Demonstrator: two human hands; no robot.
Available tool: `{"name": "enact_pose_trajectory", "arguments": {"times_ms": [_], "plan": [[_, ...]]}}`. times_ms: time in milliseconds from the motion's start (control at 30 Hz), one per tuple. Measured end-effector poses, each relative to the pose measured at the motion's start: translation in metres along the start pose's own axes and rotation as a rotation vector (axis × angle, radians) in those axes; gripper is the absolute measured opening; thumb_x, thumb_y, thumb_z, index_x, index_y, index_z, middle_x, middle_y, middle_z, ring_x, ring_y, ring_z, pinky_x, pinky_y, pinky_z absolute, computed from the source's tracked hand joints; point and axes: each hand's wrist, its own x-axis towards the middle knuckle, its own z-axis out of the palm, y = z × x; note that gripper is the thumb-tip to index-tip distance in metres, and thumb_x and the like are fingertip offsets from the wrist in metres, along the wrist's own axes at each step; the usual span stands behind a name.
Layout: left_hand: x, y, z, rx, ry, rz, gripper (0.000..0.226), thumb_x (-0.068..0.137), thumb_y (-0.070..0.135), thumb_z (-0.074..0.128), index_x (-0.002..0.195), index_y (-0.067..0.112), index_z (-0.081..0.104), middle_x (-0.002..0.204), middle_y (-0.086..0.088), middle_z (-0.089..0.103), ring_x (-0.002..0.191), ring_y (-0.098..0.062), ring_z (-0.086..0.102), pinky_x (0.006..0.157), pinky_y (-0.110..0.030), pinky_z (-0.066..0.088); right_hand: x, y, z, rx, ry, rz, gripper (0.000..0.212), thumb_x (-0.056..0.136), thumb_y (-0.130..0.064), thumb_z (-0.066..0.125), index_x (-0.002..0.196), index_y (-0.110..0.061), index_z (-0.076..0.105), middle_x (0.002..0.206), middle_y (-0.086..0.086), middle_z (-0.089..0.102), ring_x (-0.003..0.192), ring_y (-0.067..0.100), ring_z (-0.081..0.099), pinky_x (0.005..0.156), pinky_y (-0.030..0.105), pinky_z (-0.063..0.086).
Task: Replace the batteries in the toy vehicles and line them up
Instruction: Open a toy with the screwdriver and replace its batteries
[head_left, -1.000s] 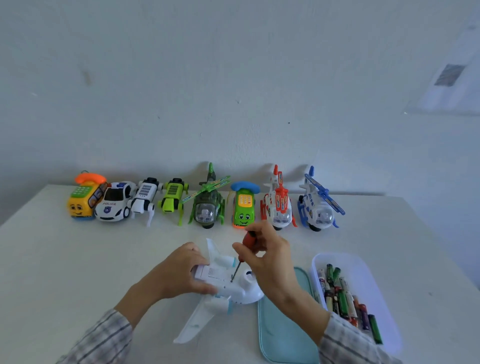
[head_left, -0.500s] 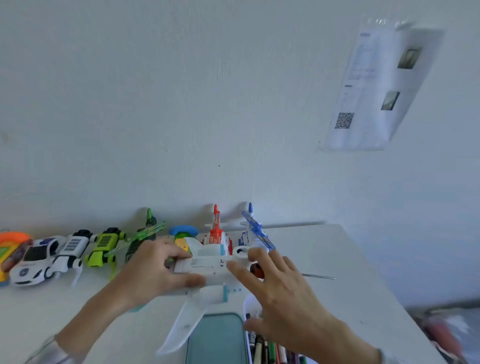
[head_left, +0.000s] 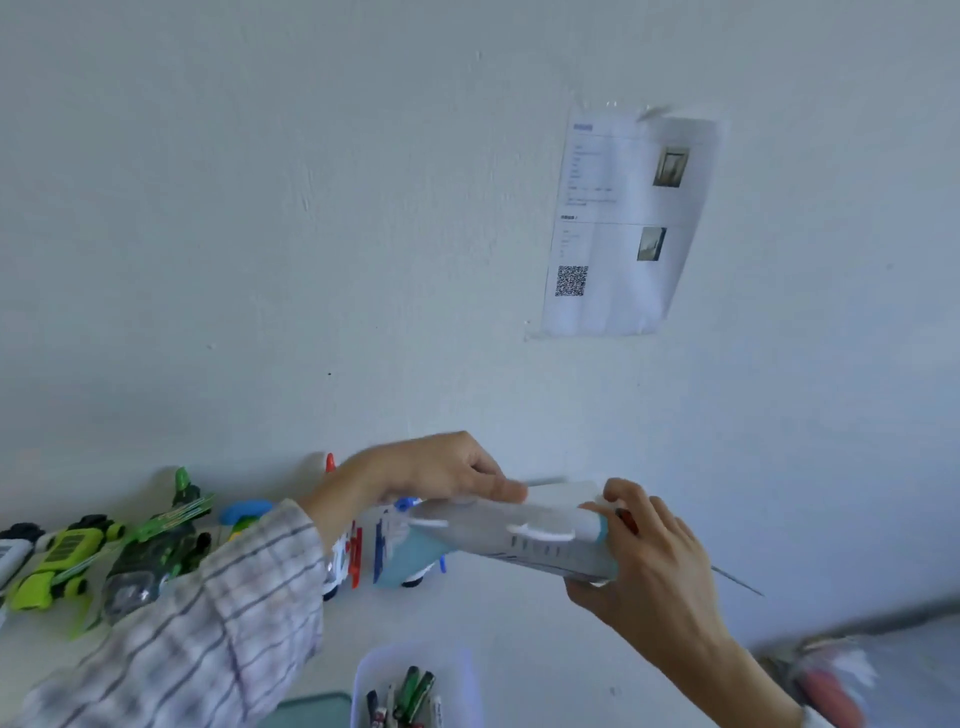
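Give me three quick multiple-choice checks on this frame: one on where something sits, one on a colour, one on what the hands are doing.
1. Where is the clear plastic tub of batteries?
A. On the table at the bottom of the view, below the hands
B. Behind the row of toys
C. Taped to the wall

2. What colour is the toy helicopter left of the plaid sleeve?
A. Yellow
B. Green
C. Purple

3. How is the white and light blue toy airplane held?
A. Lying untouched on the table
B. By one hand only
C. Between both hands, above the table

Answers: 1 A, the tub stands at the bottom edge, under the hands. 2 B, its body and rotor are green. 3 C, the left hand has its grip on one end, the right hand on the other.
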Motion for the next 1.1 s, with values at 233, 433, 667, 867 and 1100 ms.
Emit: {"name": "enact_pose_trajectory", "arguments": {"times_ms": [233, 433, 667, 867, 1100], "plan": [[0.039, 0.003, 0.009, -0.359, 0.274, 0.028, 0.058, 0.081, 0.058, 0.047, 0.123, 0.021, 0.061, 0.123, 0.009, 0.061, 0.110, -0.012, 0.059, 0.099, -0.038, 0.040, -0.018, 0.054, 0.032, 0.497, -0.173, 0.714, 0.048, 0.041, -0.051, 0.081, 0.059, -0.014, 0.056, 0.068, -0.005, 0.054, 0.054, 0.016, 0.051, 0.048, 0.030, 0.038], [0.094, -0.021, 0.087, -0.648, 0.064, -0.171, 0.033, 0.095, 0.050, 0.047, 0.120, 0.030, 0.053, 0.129, 0.009, 0.053, 0.118, -0.024, 0.054, 0.100, -0.042, 0.041, -0.012, 0.057, 0.085, 0.909, -0.449, 1.089, 0.039, 0.051, -0.038, 0.087, 0.063, -0.005, 0.070, 0.049, 0.001, 0.055, 0.043, 0.015, 0.046, 0.046, 0.023, 0.030], [0.125, -0.059, 0.121, -0.477, 0.146, -0.282, 0.059, 0.094, 0.054, 0.044, 0.122, 0.003, 0.056, 0.130, -0.008, 0.056, 0.119, -0.022, 0.051, 0.101, -0.034, 0.036, 0.007, 0.039, 0.144, 1.134, -0.556, 1.370, 0.034, 0.069, -0.027, 0.082, 0.087, -0.006, 0.062, 0.056, 0.004, 0.052, 0.037, 0.010, 0.042, 0.033, 0.014, 0.027], [0.126, -0.071, 0.124, -0.386, 0.235, -0.268, 0.061, 0.098, 0.038, 0.049, 0.148, 0.010, 0.028, 0.105, 0.014, 0.047, 0.108, -0.009, 0.045, 0.076, -0.008, 0.035, 0.018, 0.031, 0.166, 1.151, -0.573, 1.402, 0.031, 0.069, -0.031, 0.081, 0.082, -0.012, 0.061, 0.042, -0.002, 0.050, 0.028, 0.008, 0.038, 0.035, 0.014, 0.028], [0.092, -0.076, 0.128, -0.269, 0.171, -0.183, 0.048, 0.096, 0.035, 0.053, 0.141, 0.023, 0.043, 0.140, 0.011, 0.044, 0.130, -0.007, 0.039, 0.103, -0.020, 0.029, 0.012, 0.032, 0.171, 1.049, -0.625, 1.247, 0.042, 0.068, -0.044, 0.081, 0.086, -0.012, 0.063, 0.057, 0.007, 0.055, 0.035, 0.011, 0.036, 0.040, 0.020, 0.030]]}}
